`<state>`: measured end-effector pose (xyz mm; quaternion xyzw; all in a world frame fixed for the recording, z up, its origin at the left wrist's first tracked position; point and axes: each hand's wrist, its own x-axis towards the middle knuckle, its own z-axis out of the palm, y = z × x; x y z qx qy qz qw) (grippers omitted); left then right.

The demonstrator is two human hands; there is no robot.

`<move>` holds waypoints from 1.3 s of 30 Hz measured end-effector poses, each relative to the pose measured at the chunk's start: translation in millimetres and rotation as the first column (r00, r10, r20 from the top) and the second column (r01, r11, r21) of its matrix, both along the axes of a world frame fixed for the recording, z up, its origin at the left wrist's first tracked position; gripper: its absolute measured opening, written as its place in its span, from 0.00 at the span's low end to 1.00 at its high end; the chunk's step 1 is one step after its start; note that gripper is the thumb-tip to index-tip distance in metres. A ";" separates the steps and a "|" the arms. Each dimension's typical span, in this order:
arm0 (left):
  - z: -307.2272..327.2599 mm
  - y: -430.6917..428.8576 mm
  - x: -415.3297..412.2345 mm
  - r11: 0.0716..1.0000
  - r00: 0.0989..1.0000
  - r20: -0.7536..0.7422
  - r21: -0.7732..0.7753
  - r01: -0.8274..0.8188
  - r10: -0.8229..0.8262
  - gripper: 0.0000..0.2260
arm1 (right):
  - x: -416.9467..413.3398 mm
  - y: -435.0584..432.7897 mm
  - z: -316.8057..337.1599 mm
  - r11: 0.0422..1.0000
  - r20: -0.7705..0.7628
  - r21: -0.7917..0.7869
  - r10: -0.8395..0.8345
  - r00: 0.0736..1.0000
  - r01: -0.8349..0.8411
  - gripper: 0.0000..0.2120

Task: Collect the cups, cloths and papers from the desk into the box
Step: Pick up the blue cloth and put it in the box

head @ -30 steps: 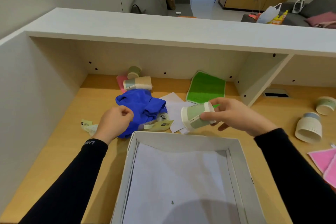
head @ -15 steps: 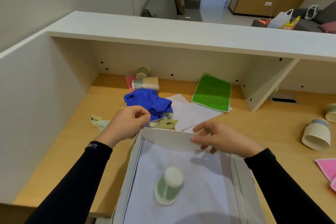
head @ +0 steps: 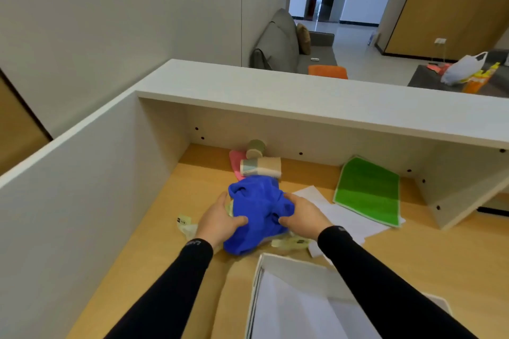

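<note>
A crumpled blue cloth (head: 259,212) lies on the wooden desk (head: 170,228) just beyond the white box (head: 278,264). My left hand (head: 220,220) grips its left side and my right hand (head: 300,215) grips its right side. Behind it a paper cup (head: 261,166) lies on its side on a pink cloth (head: 235,165), with another cup (head: 255,147) further back. White papers (head: 341,217) and a green cloth (head: 369,192) lie to the right. Pale yellow-green scraps (head: 184,221) stick out from under the blue cloth. The box's inside is mostly hidden by my arms.
A white partition (head: 68,201) walls the desk on the left, and a white shelf (head: 303,93) overhangs the back. A slanted white support (head: 462,201) stands at the right. Beyond the shelf are a sofa, an orange seat and a bag.
The cup left my right hand and dropped into the box. Both hands then moved forward and closed on the blue cloth. The view has tilted up, leaving little of the box visible.
</note>
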<state>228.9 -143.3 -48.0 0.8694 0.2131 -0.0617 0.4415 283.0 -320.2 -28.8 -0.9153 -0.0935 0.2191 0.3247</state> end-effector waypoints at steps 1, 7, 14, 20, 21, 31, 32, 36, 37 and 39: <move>-4.2 1.8 5.8 1.000 1.000 -0.016 -0.006 0.019 -0.019 0.37 | 6.3 6.9 -5.8 1.000 0.009 -0.027 0.015 1.000 -0.015 0.27; -34.7 9.9 32.1 0.932 0.986 -0.062 0.323 0.166 -0.154 0.38 | 35.3 27.8 -42.9 0.970 -0.013 -0.242 -0.015 1.000 0.012 0.36; -47.4 4.9 51.4 0.658 0.935 -0.024 0.703 0.268 -0.355 0.20 | 44.3 34.7 -55.5 0.944 0.060 -0.329 -0.005 0.998 0.024 0.11; -30.9 -2.8 57.9 0.897 0.953 0.198 0.424 0.127 -0.229 0.10 | 32.2 34.1 -28.4 0.996 0.056 0.046 -0.076 0.996 0.073 0.19; -22.1 -5.6 57.5 0.962 0.949 0.269 0.256 0.097 -0.167 0.08 | 29.4 32.1 -20.2 0.992 0.037 0.116 -0.057 0.998 0.053 0.24; 117.9 -42.0 22.4 0.837 0.806 0.590 -0.413 0.358 -0.054 0.09 | -8.2 -18.5 103.1 0.916 0.452 0.400 -0.228 0.862 0.032 0.18; 132.2 -46.9 16.8 0.812 0.786 0.614 -0.423 0.401 -0.068 0.08 | -16.5 -26.3 118.4 0.891 0.458 0.453 -0.254 0.852 0.022 0.16; 183.1 -73.7 -11.5 0.722 0.686 0.720 -0.421 0.550 -0.103 0.09 | -55.3 -53.1 169.9 0.816 0.514 0.578 -0.345 0.785 -0.020 0.14; 193.2 -80.8 -19.5 0.714 0.663 0.741 -0.406 0.570 -0.108 0.09 | -66.7 -59.0 180.3 0.793 0.507 0.609 -0.364 0.781 -0.025 0.13; 208.5 -94.1 -35.0 0.710 0.645 0.753 -0.383 0.590 -0.130 0.08 | -86.9 -71.7 193.6 0.760 0.478 0.649 -0.378 0.793 -0.028 0.11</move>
